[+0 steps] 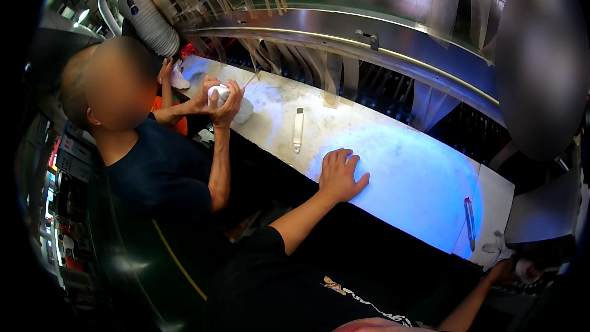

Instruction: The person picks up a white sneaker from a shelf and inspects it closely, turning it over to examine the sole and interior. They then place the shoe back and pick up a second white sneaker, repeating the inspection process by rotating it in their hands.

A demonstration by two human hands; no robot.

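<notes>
My left hand (341, 175) rests on the white work table (405, 178), fingers spread and holding nothing. Beyond it and to the left lies a flat tool with a pale body and dark end (298, 130), perhaps a utility knife. My right hand (505, 270) is at the table's right end, in shadow, against a crumpled whitish thing (496, 249) that looks like a glove or cloth. Its fingers are mostly hidden, so its grip is unclear. A slim grey tool with a red end (470, 224) lies on the table close by.
At left a co-worker in a dark shirt (163, 163) holds a white rounded piece (218, 93) in both hands. Behind the table runs a metal machine frame (344, 43) with hanging clear strips (332, 80). A pale roll (528, 270) is beside my right hand.
</notes>
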